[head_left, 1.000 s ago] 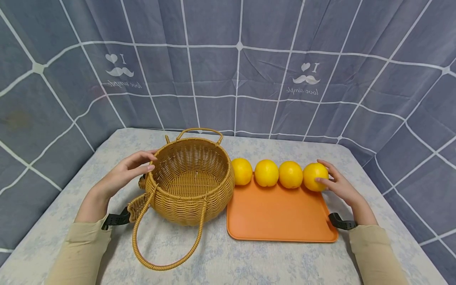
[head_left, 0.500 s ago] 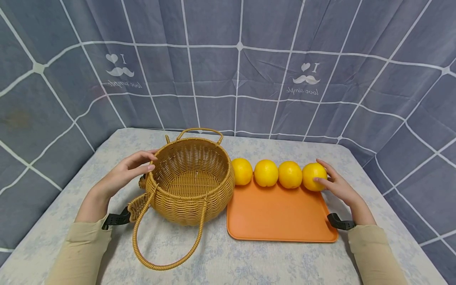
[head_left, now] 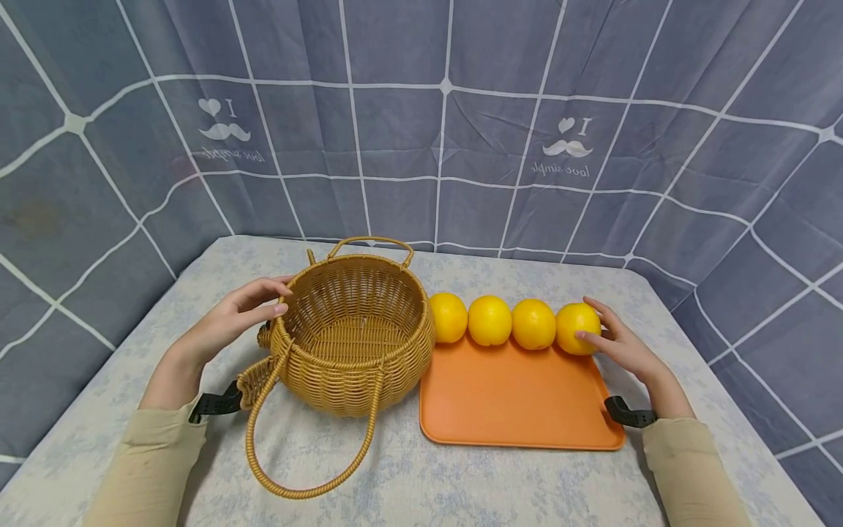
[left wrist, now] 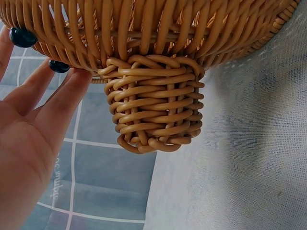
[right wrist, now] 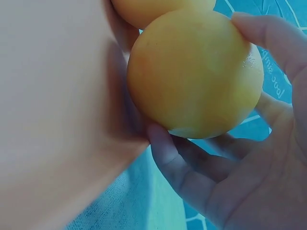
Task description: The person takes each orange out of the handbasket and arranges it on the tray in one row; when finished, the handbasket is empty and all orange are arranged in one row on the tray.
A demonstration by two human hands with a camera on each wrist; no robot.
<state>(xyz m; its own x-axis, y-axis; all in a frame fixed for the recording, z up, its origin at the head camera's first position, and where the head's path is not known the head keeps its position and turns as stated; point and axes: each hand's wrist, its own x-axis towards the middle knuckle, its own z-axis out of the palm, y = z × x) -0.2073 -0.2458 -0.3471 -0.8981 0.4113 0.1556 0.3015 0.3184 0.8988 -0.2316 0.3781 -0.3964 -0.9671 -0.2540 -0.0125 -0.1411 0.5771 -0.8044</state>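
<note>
In the head view a round wicker basket (head_left: 356, 395) stands on the table at centre-left. My left hand (head_left: 230, 318) rests at its left rim, thumb and index finger touching the weave. In the left wrist view the fingers (left wrist: 62, 103) lie fairly straight against the basket's outer wall, beside a short woven snout-like piece (left wrist: 156, 105) and two dark beads. Several oranges form a row along the back of an orange tray (head_left: 520, 402). My right hand (head_left: 628, 351) holds the rightmost orange (right wrist: 192, 76), thumb and fingers curved round it; it touches its neighbour.
One basket handle (head_left: 309, 492) flops forward onto the patterned tablecloth (head_left: 461, 487); the other handle (head_left: 369, 238) stands up at the back. Behind the table hangs a grey-blue checked curtain (head_left: 395, 132). The basket's right side meets the leftmost orange (head_left: 448, 318).
My right hand and the rightmost orange have shifted slightly left, and the two middle oranges have moved left with them, narrowing the gap to the leftmost one. My left hand stays put.
</note>
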